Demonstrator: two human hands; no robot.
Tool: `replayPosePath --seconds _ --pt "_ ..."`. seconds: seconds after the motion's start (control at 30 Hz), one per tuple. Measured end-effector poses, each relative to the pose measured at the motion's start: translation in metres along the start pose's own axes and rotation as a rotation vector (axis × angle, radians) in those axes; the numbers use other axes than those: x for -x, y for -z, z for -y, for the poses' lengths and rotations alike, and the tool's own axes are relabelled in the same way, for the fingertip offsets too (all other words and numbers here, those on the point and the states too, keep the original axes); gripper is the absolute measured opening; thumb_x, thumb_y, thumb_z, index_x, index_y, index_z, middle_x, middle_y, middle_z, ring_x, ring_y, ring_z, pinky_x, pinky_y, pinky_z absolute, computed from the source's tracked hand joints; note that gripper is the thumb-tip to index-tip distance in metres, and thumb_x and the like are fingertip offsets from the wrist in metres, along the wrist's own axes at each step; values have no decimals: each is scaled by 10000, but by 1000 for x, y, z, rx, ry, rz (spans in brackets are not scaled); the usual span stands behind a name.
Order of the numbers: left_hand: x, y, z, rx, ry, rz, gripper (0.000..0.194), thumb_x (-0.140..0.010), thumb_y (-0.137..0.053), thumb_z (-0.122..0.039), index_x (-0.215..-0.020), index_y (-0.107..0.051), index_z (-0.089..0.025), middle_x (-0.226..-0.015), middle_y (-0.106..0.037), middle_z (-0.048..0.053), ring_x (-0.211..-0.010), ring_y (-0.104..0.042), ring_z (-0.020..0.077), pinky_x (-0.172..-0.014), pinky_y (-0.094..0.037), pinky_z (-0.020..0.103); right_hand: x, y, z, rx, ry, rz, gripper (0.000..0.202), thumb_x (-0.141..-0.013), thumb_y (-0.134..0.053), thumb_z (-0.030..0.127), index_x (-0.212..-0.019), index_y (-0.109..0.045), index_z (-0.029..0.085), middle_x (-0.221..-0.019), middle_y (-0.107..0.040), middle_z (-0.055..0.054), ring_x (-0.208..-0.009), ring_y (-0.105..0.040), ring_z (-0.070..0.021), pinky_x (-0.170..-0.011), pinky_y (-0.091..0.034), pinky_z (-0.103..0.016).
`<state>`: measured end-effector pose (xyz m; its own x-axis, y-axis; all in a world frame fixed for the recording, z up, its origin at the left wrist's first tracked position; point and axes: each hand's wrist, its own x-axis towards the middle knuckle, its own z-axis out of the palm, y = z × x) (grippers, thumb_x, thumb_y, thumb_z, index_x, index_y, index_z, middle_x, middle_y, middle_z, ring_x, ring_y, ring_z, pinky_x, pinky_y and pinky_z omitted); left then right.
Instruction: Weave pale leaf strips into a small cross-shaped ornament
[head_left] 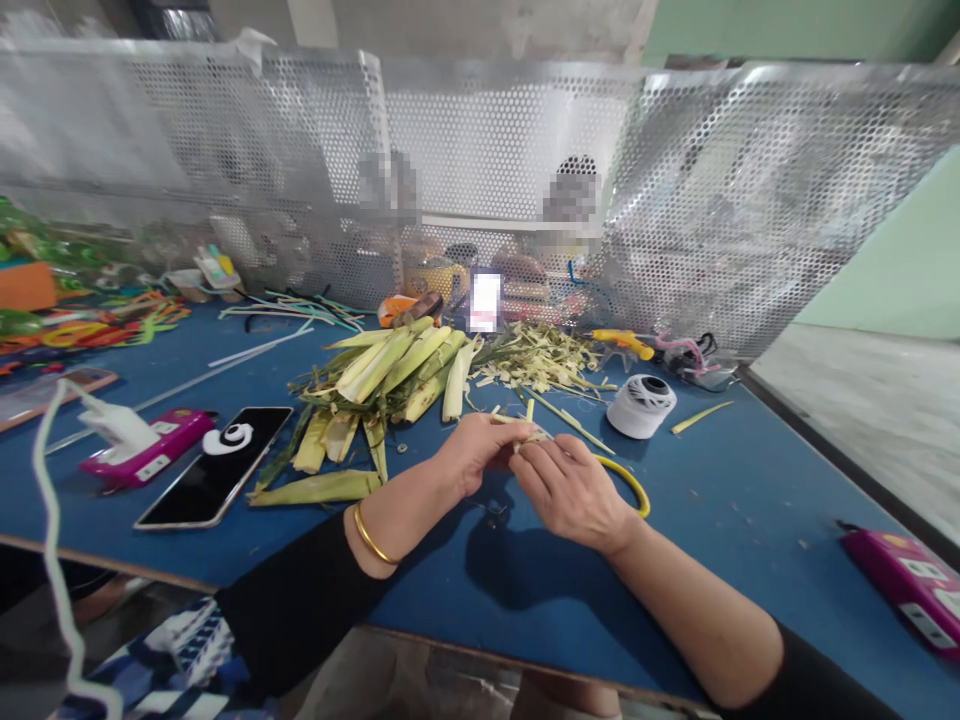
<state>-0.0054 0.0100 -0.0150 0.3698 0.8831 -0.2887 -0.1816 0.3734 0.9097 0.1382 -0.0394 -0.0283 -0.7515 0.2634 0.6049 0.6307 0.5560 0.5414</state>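
Observation:
Pale green-yellow husk strips (530, 411) stick up from between my two hands, over the blue table. My left hand (478, 450), with a gold bangle on its wrist, is closed on the strips from the left. Curled over the same spot from the right is my right hand (562, 485), its fingers bent and close to the left fingertips. A yellow curved cord or handle (634, 485) shows behind the right hand. Beyond the hands lie a pile of husks (397, 370) and a heap of shredded husk pieces (540, 357).
A white thread spool (641, 406) stands right of the hands. On the left are a phone (217, 470), a magenta power strip (154, 450) and a white cable (52, 530). Another magenta strip (904, 580) lies far right. A perforated metal screen (502, 130) closes off the back.

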Motion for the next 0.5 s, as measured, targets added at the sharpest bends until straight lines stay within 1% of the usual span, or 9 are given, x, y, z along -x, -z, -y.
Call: replayPosePath --seconds 0.1,0.23,0.3,0.33,0.37,0.4,0.47,0.5 --pt "0 1 -2 -10 9 -1 178 -629 -776 -250 -605 -656 -122 -561 -614 -6 -520 -523 87 -548 -402 223 -2 3 2 3 20 4 217 -932 -401 102 -894 -615 109 -762 -607 -96 -728 -545 -211 -695 -368 -365" --pt "-1 2 -2 -40 1 -2 200 -618 -807 -277 -674 -694 -122 -606 -655 12 -527 -550 91 -557 -419 227 -5 3 4 -19 40 19 257 -929 -375 88 -846 -616 121 -741 -614 -90 -726 -556 -213 -689 -374 -360" --pt "-2 2 -1 -54 -15 0 225 -601 -824 -287 -681 -698 -119 -587 -642 3 -503 -533 80 -530 -402 216 -5 2 4 -98 27 25 282 -939 -352 88 -824 -605 138 -738 -620 -79 -720 -557 -202 -698 -381 -351" --pt "-2 2 -1 -55 -24 -3 236 -594 -831 -290 -685 -698 -118 -574 -632 -5 -488 -522 73 -516 -393 210 -5 2 3 -170 -5 20 284 -947 -348 93 -819 -595 151 -738 -623 -67 -715 -557 -191 -706 -385 -343" --pt "-1 2 -1 -52 -32 -9 245 -591 -835 -292 -693 -697 -117 -567 -626 -11 -478 -517 69 -509 -392 207 -4 1 2 -256 -65 6 268 -956 -356 110 -830 -587 162 -746 -629 -55 -714 -559 -180 -715 -390 -333" --pt "-1 2 -2 -50 -37 -14 252 -594 -836 -295 -707 -698 -118 -571 -629 -11 -478 -524 70 -514 -403 207 -3 1 0 -339 -164 -23 230 -963 -379 141 -864 -584 171 -766 -636 -45 -717 -561 -171 -723 -396 -322" --pt "1 1 -4 -56 -33 -24 262 -622 -826 -309 -750 -700 -119 -611 -661 8 -509 -575 90 -562 -455 224 0 0 -7 -441 -459 -98 137 -957 -453 235 -969 -576 177 -829 -643 -50 -744 -570 -170 -730 -410 -311" --pt "1 0 -6 -70 -23 -27 265 -639 -817 -317 -772 -701 -119 -637 -680 25 -536 -606 107 -595 -480 239 2 -1 -11 -462 -615 -109 149 -942 -489 287 -996 -572 176 -856 -641 -60 -760 -572 -177 -722 -416 -310"
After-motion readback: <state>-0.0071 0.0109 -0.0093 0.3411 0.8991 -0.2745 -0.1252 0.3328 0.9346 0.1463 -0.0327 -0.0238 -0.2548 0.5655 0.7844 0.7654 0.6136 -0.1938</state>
